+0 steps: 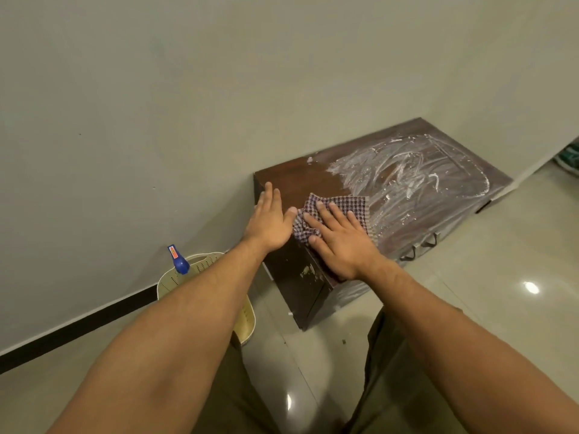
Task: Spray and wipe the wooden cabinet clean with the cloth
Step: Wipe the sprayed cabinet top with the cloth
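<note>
A low dark wooden cabinet (297, 180) stands against the wall. White smeared foam covers most of its top from the middle to the right end; the left end is bare dark wood. My right hand (341, 242) lies flat, fingers straight, pressing a checked purple-and-white cloth (354, 208) onto the top near the front left corner. My left hand (271, 222) is open with straight fingers at the cabinet's left edge, beside the cloth. A spray bottle with a blue head (179, 261) stands in a basket to the left.
A cream perforated plastic basket (206, 261) sits on the glossy tiled floor (501, 261) left of the cabinet, partly behind my left forearm. The grey wall has a black skirting strip (94, 321). Metal handles (419, 245) show on the cabinet front. Shoes (568, 159) lie at far right.
</note>
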